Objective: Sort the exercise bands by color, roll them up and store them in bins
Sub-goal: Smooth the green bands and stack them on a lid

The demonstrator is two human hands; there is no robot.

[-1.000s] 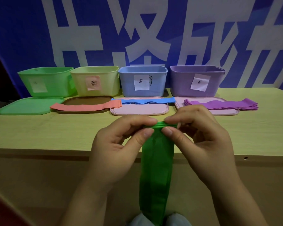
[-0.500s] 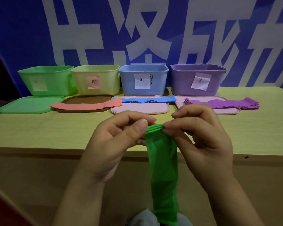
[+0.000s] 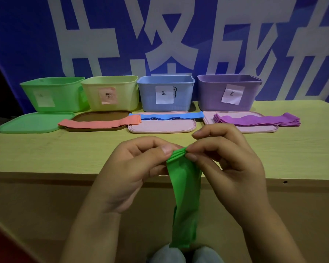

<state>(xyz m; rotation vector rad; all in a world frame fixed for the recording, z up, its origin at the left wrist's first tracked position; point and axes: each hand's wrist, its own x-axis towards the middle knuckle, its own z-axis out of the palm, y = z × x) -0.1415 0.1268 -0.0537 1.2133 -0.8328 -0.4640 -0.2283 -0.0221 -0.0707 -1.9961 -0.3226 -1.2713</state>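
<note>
A green exercise band [image 3: 184,196] hangs down in front of the table's near edge. My left hand [image 3: 129,173] and my right hand [image 3: 230,166] both pinch its bunched top end between thumb and fingers. Along the back of the table stand a green bin [image 3: 51,93], a yellow bin [image 3: 110,92] with a pink label, a blue bin [image 3: 165,93] and a purple bin [image 3: 228,92]. A pink band [image 3: 99,122] lies across a brown lid, blue bands [image 3: 167,116] on a pink lid, and a stack of purple bands [image 3: 256,120] on another pink lid.
A green lid [image 3: 32,122] lies flat before the green bin. The brown lid [image 3: 101,116] and two pink lids [image 3: 160,127] [image 3: 241,128] sit in front of the other bins. The wooden table [image 3: 65,149] has bare surface between lids and hands. A blue banner hangs behind.
The band's top end has been gathered narrower between my fingertips, and the hanging strip has swung slightly to the right. My hands have stayed above the table's near edge.
</note>
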